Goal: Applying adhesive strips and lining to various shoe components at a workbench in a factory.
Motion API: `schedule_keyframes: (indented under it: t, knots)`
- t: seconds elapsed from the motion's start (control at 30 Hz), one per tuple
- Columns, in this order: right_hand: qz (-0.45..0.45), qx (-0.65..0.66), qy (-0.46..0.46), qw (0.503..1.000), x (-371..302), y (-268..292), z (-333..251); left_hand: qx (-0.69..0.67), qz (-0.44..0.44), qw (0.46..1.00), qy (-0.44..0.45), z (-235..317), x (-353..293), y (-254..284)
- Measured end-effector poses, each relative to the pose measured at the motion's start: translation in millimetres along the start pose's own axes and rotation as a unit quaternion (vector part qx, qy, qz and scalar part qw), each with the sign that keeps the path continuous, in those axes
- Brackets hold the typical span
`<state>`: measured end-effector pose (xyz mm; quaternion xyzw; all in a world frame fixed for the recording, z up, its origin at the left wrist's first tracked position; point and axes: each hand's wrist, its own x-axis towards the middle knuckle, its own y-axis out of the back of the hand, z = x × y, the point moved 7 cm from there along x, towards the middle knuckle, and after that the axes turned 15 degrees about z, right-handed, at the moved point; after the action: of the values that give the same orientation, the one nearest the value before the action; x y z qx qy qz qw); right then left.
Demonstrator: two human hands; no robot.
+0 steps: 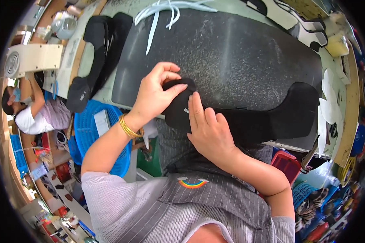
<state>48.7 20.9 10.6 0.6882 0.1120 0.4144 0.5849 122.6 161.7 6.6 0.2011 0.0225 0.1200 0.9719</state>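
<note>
A long black fabric piece with wide, rounded ends lies along the near edge of a dark work board. At its left end the thumb and fingers of my left hand close on the upper edge, the thumb lying over the top. My right hand rests just right of a small white mark, its first fingers stretched out and pressed onto the cloth. The far right end of the piece flares out by the board's corner, untouched by either hand.
Stacked black cut pieces lie left of the board. Pale strips curl across its far edge; white cut shapes sit at the right. A blue basket stands below left. Another person sits at the far left.
</note>
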Motion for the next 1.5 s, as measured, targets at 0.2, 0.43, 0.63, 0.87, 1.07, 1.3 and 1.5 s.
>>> schedule_keyframes:
  t: [0.2,0.43,0.63,0.87,1.07,1.3,1.5]
  knots:
    - [-0.026,0.073,-0.04,0.996,13.4,3.2,2.3,0.063,0.006,0.997,-0.044,11.1,4.4,5.7]
    - [-0.079,0.112,-0.052,0.989,25.2,3.5,8.3,0.292,0.108,0.859,-0.407,55.4,-8.0,3.8]
    - [0.063,0.152,-0.023,0.986,8.2,20.3,19.7,0.128,-0.152,0.921,-0.335,21.2,-59.7,2.1]
    - [0.109,0.139,0.02,0.984,-39.7,55.9,35.1,0.285,-0.044,0.859,-0.423,34.7,-117.4,-51.1]
    - [0.076,0.125,0.123,0.982,-55.7,63.2,63.8,0.34,-0.058,0.818,-0.46,48.4,-114.7,-49.1]
    - [0.048,0.287,-0.024,0.956,-71.3,59.8,96.9,0.233,-0.142,0.837,-0.474,67.7,-106.2,-80.4]
    - [0.074,0.384,-0.081,0.917,-77.1,53.9,118.9,0.121,-0.183,0.904,-0.367,71.6,-89.2,-99.8]
